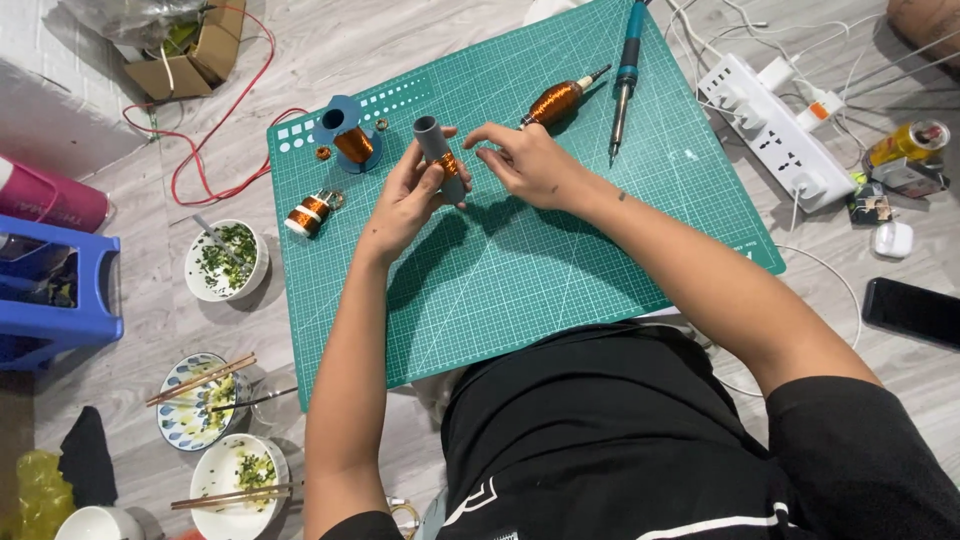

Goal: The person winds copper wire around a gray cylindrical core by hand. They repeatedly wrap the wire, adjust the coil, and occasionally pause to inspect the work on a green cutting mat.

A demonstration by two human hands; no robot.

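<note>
Looking down through the head camera, the view took in a person seated on the floor over a green cutting mat (560, 260). The left hand (405, 200) was curled around a short grey tube (438, 152), holding it upright above the mat so that the band of copper wire (449, 165) wound on it faced the other hand. The right hand (530, 160) hovered just beside the tube with its fingers pinched loosely together — whether a fine strand ran between them could not be told, though the pose suited guiding wire onto the winding.

On the mat, near at reach, lay a blue spool (347, 135) of copper wire, a small wound coil (308, 213) at the left edge, a larger wound coil (556, 100) and a soldering iron (627, 75) pointing toward the person. A white power strip (775, 135) sat on the floor to the right, close enough for the iron's cord. Bowls with chopsticks (200, 395) stood well apart at the left, clear of the work, beside a blue stool (60, 290). A dark phone (912, 312) lay at the far right.
</note>
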